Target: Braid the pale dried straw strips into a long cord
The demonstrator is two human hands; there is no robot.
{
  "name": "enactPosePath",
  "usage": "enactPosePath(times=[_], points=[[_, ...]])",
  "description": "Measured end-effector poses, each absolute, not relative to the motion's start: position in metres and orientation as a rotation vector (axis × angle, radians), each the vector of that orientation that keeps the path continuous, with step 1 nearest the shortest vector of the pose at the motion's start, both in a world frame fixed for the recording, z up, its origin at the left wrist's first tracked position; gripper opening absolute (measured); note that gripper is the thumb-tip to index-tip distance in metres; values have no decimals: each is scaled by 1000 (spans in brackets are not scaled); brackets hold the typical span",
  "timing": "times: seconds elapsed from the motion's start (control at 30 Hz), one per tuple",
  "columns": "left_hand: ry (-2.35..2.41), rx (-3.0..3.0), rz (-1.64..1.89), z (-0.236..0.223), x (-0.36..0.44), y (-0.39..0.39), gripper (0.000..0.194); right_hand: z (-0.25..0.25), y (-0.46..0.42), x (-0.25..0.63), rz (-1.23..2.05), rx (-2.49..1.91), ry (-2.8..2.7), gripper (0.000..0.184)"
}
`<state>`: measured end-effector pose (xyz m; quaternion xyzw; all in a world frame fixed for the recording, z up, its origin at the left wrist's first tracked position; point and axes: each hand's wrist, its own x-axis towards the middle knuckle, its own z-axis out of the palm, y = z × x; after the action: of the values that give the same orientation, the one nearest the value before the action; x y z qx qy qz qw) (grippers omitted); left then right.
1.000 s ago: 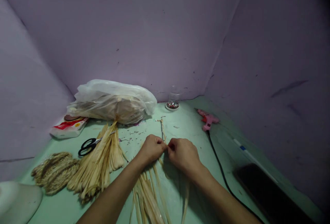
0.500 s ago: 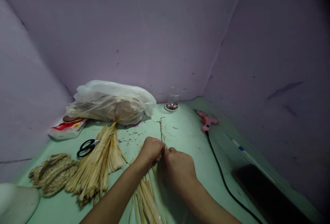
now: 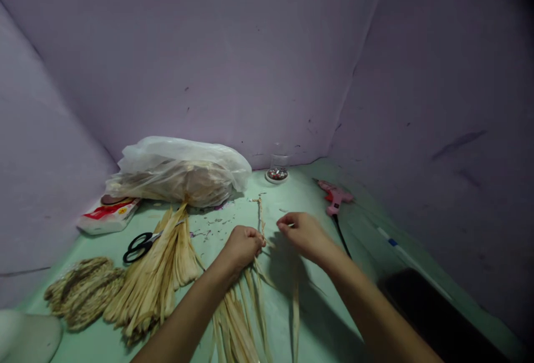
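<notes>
Near the middle of the table, my left hand (image 3: 246, 247) is closed, thumb against the fingers, on the lower end of a thin braid of pale dried fibre (image 3: 261, 218). Loose strands fan out below it. My right hand (image 3: 302, 234) is raised to the right of the braid, apart from it, with fingers curled together. A long flat fibre strip (image 3: 296, 307) hangs below this hand and seems gripped in it; the exact hold is hidden. More loose strips (image 3: 236, 324) lie under my left forearm.
Left are a fibre bundle (image 3: 161, 274), black-handled scissors (image 3: 139, 247), a coiled braid (image 3: 85, 290) and a red-white packet (image 3: 109, 215). Behind lies a plastic bag (image 3: 183, 171); a small clear container (image 3: 277, 172) stands nearby. Right are a pink glue gun (image 3: 334, 196) and a dark flat object (image 3: 434, 313).
My right hand has moved away from my left, up and to the right, and a strip now hangs below it. My left hand stays on the braid.
</notes>
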<state>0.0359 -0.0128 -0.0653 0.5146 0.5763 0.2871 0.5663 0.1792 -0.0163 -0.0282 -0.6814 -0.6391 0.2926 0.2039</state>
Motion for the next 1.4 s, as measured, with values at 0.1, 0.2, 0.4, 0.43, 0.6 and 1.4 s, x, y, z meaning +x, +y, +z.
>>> enactPosePath(times=[0.1,0.2,0.4,0.43,0.6,1.4], points=[[1326,1221,669,-65,34,-12,11,-50,-10,164,1198,-1793,-1670,22],[1328,1245,655,-66,33,-12,13,-61,-11,154,1427,-1689,-1527,19],[1374,1340,656,-68,30,-10,13,-67,-11,160,1391,-1582,-1541,15],[1390,1365,647,-68,30,-10,12,-69,-11,160,1370,-1592,-1543,15],[1555,1525,548,-67,30,-10,11,-77,-12,159,1366,-1650,-1493,14],[1953,1972,206,-38,44,-43,21,-76,-20,151,1549,-1522,-1142,8]])
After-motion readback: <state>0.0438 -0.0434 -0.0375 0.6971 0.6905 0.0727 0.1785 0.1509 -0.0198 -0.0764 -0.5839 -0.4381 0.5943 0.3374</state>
